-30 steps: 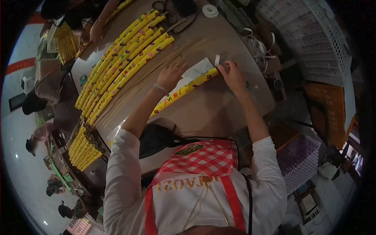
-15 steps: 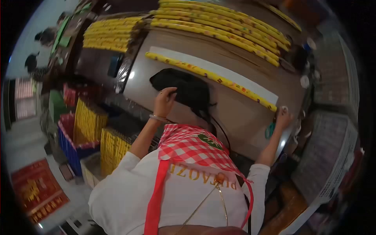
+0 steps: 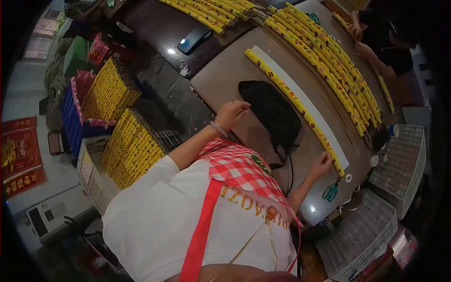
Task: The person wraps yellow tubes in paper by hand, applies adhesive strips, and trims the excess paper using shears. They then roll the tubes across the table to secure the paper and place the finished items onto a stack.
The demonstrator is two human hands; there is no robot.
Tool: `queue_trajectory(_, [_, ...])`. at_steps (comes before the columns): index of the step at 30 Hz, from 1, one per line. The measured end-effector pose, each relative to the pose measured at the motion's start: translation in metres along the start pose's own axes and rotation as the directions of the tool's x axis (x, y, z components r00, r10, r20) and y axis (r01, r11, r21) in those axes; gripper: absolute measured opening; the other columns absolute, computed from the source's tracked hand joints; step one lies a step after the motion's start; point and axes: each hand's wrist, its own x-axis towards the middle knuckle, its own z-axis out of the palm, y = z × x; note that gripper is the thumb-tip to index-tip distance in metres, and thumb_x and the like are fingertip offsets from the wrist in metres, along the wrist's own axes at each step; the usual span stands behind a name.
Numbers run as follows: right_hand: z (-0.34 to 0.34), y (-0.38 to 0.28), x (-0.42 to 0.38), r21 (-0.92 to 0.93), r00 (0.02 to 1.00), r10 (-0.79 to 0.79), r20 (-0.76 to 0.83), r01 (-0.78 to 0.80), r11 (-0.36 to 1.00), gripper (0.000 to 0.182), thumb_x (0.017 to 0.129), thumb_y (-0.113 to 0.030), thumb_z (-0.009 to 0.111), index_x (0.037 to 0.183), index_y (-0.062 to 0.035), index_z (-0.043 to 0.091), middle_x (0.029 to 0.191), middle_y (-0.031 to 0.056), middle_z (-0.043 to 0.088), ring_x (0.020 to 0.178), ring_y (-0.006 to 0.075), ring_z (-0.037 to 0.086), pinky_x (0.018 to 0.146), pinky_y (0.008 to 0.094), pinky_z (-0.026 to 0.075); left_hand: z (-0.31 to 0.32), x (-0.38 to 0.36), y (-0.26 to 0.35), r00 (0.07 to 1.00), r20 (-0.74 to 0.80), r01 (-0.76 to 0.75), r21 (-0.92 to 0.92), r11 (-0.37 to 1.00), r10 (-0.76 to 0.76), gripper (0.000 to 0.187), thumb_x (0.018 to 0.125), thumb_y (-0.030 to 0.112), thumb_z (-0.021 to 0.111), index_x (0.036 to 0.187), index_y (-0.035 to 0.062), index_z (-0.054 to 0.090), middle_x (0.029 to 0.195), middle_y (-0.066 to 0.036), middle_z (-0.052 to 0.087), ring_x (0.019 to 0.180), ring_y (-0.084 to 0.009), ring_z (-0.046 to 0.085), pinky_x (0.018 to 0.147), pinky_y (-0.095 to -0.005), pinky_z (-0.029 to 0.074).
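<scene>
A yellow patterned tube (image 3: 300,105) lies on a white sheet (image 3: 339,152) on the brown table. My left hand (image 3: 232,115) is above the table edge beside a black cloth-like bag (image 3: 270,110), its fingers pinched together; anything between them is too small to tell. Beside the tube's near right end is my right hand (image 3: 321,167), fingers curled together, with anything in them hidden. A white tape roll (image 3: 348,178) and teal-handled scissors (image 3: 330,192) lie close to that end.
More yellow tubes (image 3: 324,61) lie across the table's far side. Another person's hands (image 3: 364,44) are at the upper right. Crates of yellow pieces (image 3: 127,145) stand at the left, white plastic crates (image 3: 361,230) at the right. A phone (image 3: 194,39) rests at the upper table.
The view has turned, swinging the table clockwise. My right hand has left the white roll and moved to the tube's side. Another person's hands have come into view.
</scene>
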Motion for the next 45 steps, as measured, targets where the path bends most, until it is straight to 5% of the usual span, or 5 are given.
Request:
queue_trajectory(4, [0.044, -0.071, -0.028, 0.095, 0.952, -0.011, 0.305, -0.019, 0.995, 0.034, 0.083, -0.026, 0.056, 0.109, -0.0037, 0.052, 0.098, 0.0132, 0.056, 0.089, 0.0239, 0.055, 0.075, 0.0319, 0.045, -0.024, 0.027, -0.034, 0.999, 0.029, -0.014, -0.027, 1.000, 0.014, 0.017, 0.078, 0.012, 0.060, 0.093, 0.0045, 0.060, 0.086, -0.011, 0.062, 0.077, -0.0265, 0.059, 0.071, -0.0340, 0.046])
queue_trajectory(12, [0.102, -0.160, -0.054, -0.092, 0.501, -0.547, 0.671, 0.789, 0.608, 0.048, 0.077, -0.032, 0.061, 0.118, -0.0101, 0.048, 0.126, 0.0129, 0.040, 0.113, 0.0305, 0.040, 0.096, 0.0417, 0.030, -0.059, 0.065, -0.122, 0.991, 0.087, 0.110, -0.118, 0.987, -0.100, 0.021, 0.079, 0.014, 0.060, 0.097, 0.0031, 0.060, 0.085, -0.012, 0.062, 0.078, -0.0232, 0.060, 0.069, -0.0309, 0.046])
queue_trajectory(16, [0.132, -0.192, -0.038, -0.083, 0.738, -0.468, 0.486, 0.572, 0.816, 0.015, 0.080, -0.018, 0.059, 0.083, -0.0031, 0.058, 0.087, 0.0090, 0.058, 0.082, 0.0271, 0.056, 0.074, 0.0361, 0.042, -0.070, 0.103, -0.158, 0.978, 0.145, 0.169, -0.127, 0.977, -0.150, 0.023, 0.079, 0.017, 0.060, 0.097, 0.0042, 0.060, 0.085, -0.013, 0.062, 0.077, -0.0234, 0.061, 0.068, -0.0309, 0.046])
queue_trajectory(28, [0.329, -0.233, 0.019, -0.016, 0.886, -0.182, 0.427, 0.208, 0.978, 0.021, 0.081, -0.023, 0.051, 0.085, -0.0038, 0.059, 0.083, 0.0142, 0.058, 0.079, 0.0340, 0.054, 0.069, 0.0401, 0.044, 0.012, 0.278, -0.151, 0.923, 0.359, 0.063, 0.209, 0.976, -0.136, 0.038, 0.066, 0.038, 0.069, 0.087, 0.0081, 0.062, 0.082, -0.012, 0.063, 0.078, -0.0291, 0.060, 0.066, -0.0373, 0.047])
queue_trajectory(45, [0.136, -0.061, 0.099, -0.069, 0.872, 0.277, 0.403, -0.273, 0.960, 0.023, 0.080, -0.024, 0.057, 0.086, -0.0021, 0.060, 0.076, 0.0047, 0.060, 0.071, 0.0139, 0.056, 0.064, 0.0263, 0.044, 0.011, 0.292, -0.147, 0.827, 0.447, 0.239, 0.267, 0.933, -0.340, 0.029, 0.058, 0.031, 0.072, 0.075, 0.0101, 0.063, 0.072, -0.005, 0.063, 0.069, -0.0238, 0.061, 0.060, -0.0333, 0.047])
